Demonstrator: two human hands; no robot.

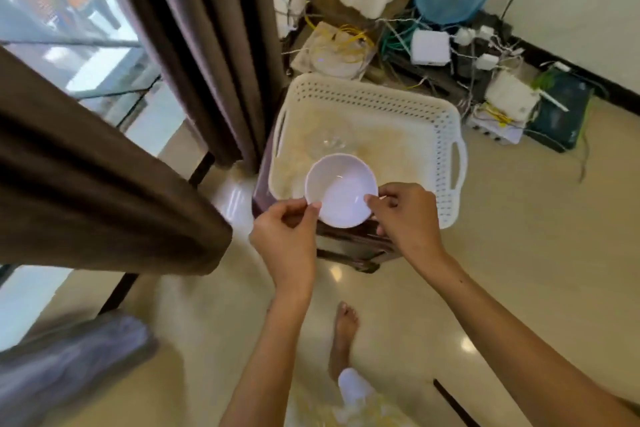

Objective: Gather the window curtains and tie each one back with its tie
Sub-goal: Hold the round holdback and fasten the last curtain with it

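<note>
hands: left hand [287, 236] and right hand [405, 215] pinch bowl [341, 191] rim, opposite sides
bowl: white, upright, over basket [446, 135] near edge
basket: white, perforated — on dark stool [353, 250]
curtains: brown — one [207, 45] hanging by window, one [86, 191] at left
floor: bare foot [344, 326]

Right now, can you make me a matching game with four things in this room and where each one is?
Things:
1. white bowl
2. white basket
3. brown curtain
4. bare foot

Places:
A. hanging beside the window
B. on the shiny floor, below the arms
C. held at its rim by the left hand and right hand
D. sitting on a dark stool, under the bowl

Pairs: 1-C, 2-D, 3-A, 4-B
</note>
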